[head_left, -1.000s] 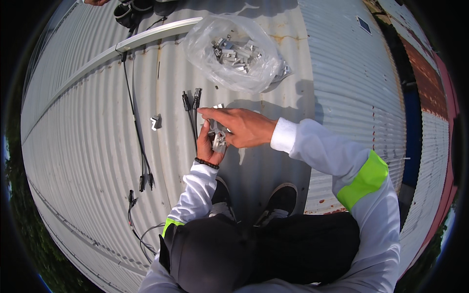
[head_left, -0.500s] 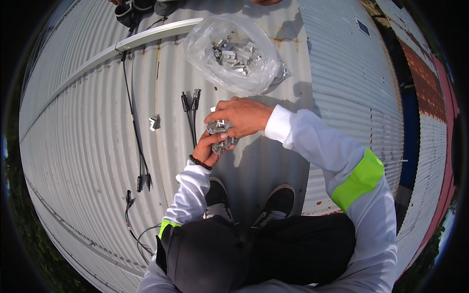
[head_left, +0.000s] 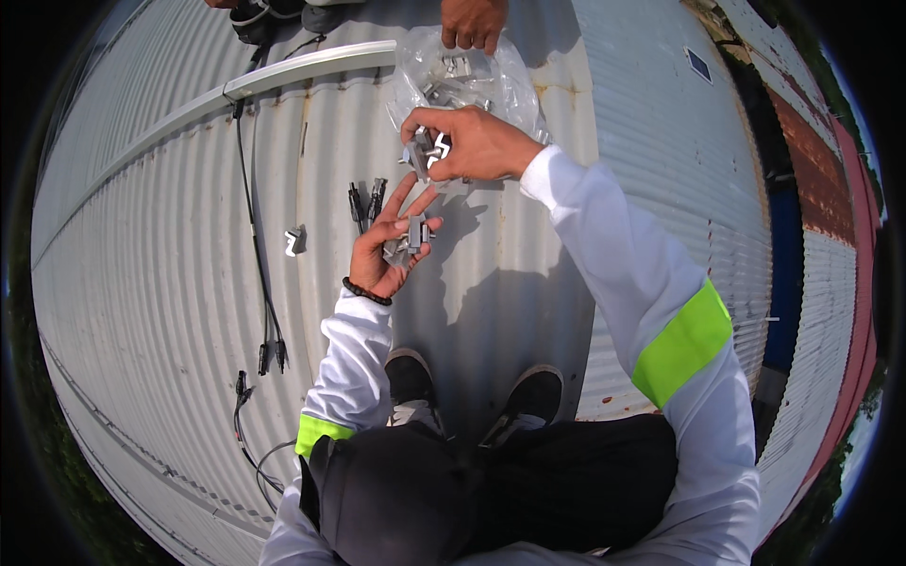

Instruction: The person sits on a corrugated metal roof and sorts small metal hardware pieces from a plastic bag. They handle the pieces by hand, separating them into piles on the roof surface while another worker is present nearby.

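Both hands carry small silver parts over a corrugated metal roof (head_left: 189, 236). Palm up, the left hand (head_left: 385, 253) cradles a cluster of metal pieces (head_left: 413, 236), its thumb against them and two fingers stretched apart toward the other hand. Farther forward and to the right, the right hand (head_left: 477, 141) has thumb and fingers bent around a second cluster (head_left: 418, 158), pinching it; how many pieces are in it I cannot tell. That hand overlaps the near side of a clear plastic bag (head_left: 524, 90), where more loose parts (head_left: 458, 92) lie in a heap; whether it touches the plastic is unclear. At the bag's far rim, another person's hand (head_left: 475, 23) comes in from the top, fingers pointing down. One single bracket (head_left: 293, 241) lies on the roof, well left of the left hand. Between them, just beside the left hand, stands out a pair of black connectors (head_left: 366, 202). A long black cable (head_left: 250, 193) runs down the left side from near a pale metal rail (head_left: 311, 66), which ends beside the bag. A dark bead bracelet (head_left: 366, 293) circles the left wrist, below which white sleeves (head_left: 354, 354) show yellow-green bands. Dark shoes (head_left: 411, 379) rest on the roof behind the hands.
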{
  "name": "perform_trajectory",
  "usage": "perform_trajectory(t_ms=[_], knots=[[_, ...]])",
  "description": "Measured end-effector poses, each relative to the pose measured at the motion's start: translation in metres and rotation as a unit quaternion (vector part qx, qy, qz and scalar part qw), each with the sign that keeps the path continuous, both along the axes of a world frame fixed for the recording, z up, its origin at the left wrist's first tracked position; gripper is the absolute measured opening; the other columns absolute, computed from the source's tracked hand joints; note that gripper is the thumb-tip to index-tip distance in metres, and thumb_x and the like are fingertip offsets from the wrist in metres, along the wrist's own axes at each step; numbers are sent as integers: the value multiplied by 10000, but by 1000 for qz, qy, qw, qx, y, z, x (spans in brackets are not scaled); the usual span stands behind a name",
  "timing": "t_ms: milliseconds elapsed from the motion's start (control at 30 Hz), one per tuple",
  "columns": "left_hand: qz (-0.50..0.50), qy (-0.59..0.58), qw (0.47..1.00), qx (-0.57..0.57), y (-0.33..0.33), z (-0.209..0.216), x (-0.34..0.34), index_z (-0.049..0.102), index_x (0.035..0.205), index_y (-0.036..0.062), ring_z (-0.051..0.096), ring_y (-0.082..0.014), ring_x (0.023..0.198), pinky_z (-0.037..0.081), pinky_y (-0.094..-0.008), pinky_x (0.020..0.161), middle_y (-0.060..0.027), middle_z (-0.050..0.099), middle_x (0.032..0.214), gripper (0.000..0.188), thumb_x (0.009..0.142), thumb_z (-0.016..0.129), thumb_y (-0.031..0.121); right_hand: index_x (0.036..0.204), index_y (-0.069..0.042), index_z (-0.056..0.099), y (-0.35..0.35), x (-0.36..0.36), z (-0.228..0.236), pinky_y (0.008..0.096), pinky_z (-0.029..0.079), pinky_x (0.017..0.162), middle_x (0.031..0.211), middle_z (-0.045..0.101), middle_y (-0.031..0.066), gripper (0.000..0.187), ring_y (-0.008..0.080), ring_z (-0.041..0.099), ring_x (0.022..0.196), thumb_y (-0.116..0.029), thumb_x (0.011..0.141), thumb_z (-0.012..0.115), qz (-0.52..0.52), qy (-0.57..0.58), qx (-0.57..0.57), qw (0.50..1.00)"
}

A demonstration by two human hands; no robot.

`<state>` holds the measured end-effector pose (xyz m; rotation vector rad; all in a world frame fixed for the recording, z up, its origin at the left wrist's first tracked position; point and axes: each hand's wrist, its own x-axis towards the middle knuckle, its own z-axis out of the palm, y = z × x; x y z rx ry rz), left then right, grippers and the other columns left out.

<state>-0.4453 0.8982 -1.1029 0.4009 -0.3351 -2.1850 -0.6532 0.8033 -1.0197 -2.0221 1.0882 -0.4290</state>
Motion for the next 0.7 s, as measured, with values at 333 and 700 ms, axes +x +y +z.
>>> perform_trajectory(t_ms=[333, 700], knots=[[51, -52, 993, 89, 11, -17, -6, 434, 1397, 2, 625, -313, 1088, 614, -382, 858, -192, 560, 1258, 520, 922, 579, 155, 1198, -120, 602, -50, -30, -34, 319, 521, 768, 1054, 636, 74, 495, 192, 622, 929, -119, 731, 768, -345, -199, 26, 917], [39, -203, 977, 46, 12, -12, -11, 514, 1317, 6, 655, -237, 935, 600, -284, 698, -102, 619, 985, 457, 890, 606, 137, 1169, -121, 592, -37, -64, -49, 379, 496, 808, 1043, 609, 45, 423, 181, 592, 900, -90, 752, 655, -430, -317, 239, 811]])
